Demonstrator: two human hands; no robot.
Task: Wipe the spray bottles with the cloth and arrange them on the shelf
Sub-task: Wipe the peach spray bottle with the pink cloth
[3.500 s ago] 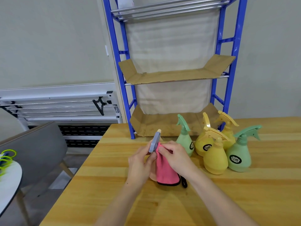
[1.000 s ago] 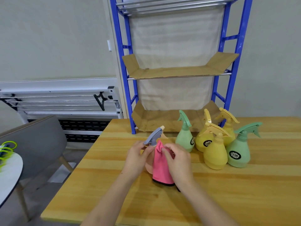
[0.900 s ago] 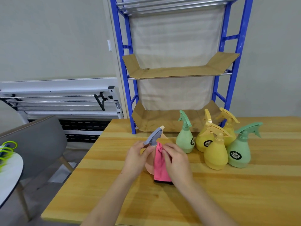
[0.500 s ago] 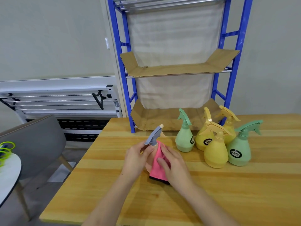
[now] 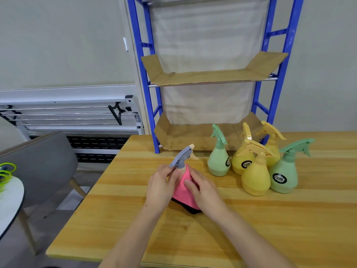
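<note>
A spray bottle with a grey trigger head (image 5: pixel 182 156) stands on the wooden table (image 5: pixel 251 225), its body wrapped in a pink cloth (image 5: pixel 183 188). My left hand (image 5: pixel 161 185) grips the bottle at its neck, just under the grey head. My right hand (image 5: pixel 202 190) presses the pink cloth against the bottle's right side. To the right stand several more bottles: a green one (image 5: pixel 218 161), a yellow one (image 5: pixel 255 176), another green one (image 5: pixel 284 175) and two yellow ones behind. The blue shelf (image 5: pixel 152 113) rises at the table's back.
The shelf has two cardboard-lined levels (image 5: pixel 208 76), both without bottles. A grey chair (image 5: pixel 36 161) stands left of the table, beside a white round table (image 5: pixel 9 196) with green loops. A folded white rack (image 5: pixel 67 111) leans on the wall.
My right hand has slid the pink cloth down from the bottle's neck onto its body. The left hand has kept its hold under the grey head.
</note>
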